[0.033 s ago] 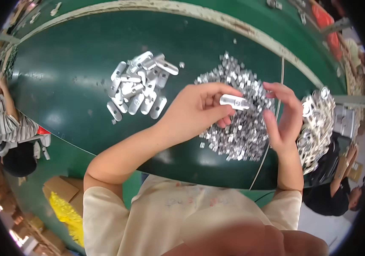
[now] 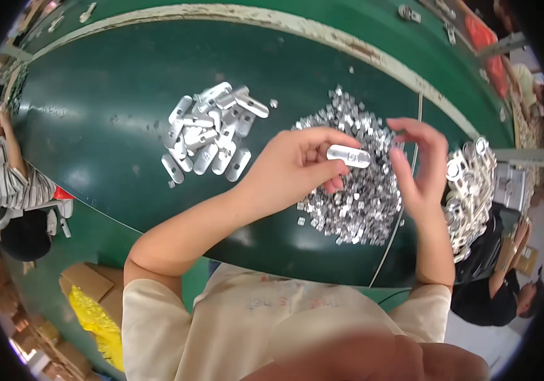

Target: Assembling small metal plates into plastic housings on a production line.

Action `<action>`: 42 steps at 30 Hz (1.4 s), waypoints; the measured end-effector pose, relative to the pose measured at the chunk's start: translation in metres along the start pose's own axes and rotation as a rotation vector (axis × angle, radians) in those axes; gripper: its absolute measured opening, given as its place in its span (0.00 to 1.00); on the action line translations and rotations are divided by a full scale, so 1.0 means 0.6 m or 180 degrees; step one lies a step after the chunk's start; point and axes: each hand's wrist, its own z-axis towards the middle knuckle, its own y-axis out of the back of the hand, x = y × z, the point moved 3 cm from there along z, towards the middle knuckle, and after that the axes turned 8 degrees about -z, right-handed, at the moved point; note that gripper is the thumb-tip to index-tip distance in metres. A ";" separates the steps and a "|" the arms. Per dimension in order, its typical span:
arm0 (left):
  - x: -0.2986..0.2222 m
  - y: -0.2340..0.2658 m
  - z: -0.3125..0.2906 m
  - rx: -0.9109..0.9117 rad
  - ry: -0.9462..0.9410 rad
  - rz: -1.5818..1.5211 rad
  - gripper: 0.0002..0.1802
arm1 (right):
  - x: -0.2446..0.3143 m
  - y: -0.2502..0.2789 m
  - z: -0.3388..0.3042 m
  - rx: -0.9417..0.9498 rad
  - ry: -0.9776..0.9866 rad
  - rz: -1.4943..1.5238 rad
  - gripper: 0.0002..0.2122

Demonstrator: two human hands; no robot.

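Observation:
My left hand (image 2: 313, 159) pinches a silver metal plate (image 2: 348, 156) between thumb and fingers. The plate is long with rounded ends, and a small mark or fitting shows at its middle, too small to make out. Just right of it my right hand (image 2: 423, 165) is held with thumb and fingers apart, nothing between them. Beneath both hands spreads a heap of small shiny metal pieces (image 2: 354, 216), roughly cube-shaped; the left hand hides part of it. To the left lies a loose pile of similar rounded plates (image 2: 205, 136), several with a dark hole.
The dark green table (image 2: 94, 76) has a pale worn rim (image 2: 272, 18) along its far side. At right is a heap of larger silver metal parts (image 2: 469, 197). One person (image 2: 11, 178) is at far left, another (image 2: 494, 292) at lower right. Cardboard and yellow plastic (image 2: 97, 324) lie lower left.
My right thumb has moved up a little. The plate in my left hand has turned slightly and its right end shows more plainly. The whole view has shifted slightly.

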 end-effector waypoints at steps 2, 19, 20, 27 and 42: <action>0.001 0.011 -0.008 -0.0053 -0.0074 -0.0124 0.17 | -0.022 -0.024 0.074 0.0910 -0.0365 -0.0565 0.12; 0.001 0.027 0.004 -0.0288 -0.0305 0.0075 0.13 | -0.354 -0.277 0.481 0.1538 -0.1459 0.1947 0.15; 0.002 0.031 0.002 -0.0363 -0.0310 0.0116 0.13 | -0.287 -0.264 0.446 0.1835 -0.1657 0.3046 0.16; -0.002 0.031 0.001 -0.0343 -0.0341 -0.0054 0.14 | -0.098 -0.081 0.226 0.1993 -0.1444 0.4566 0.20; -0.003 -0.027 -0.019 0.0151 -0.0521 0.0381 0.18 | 0.070 0.028 -0.031 0.0529 0.0617 -0.0275 0.16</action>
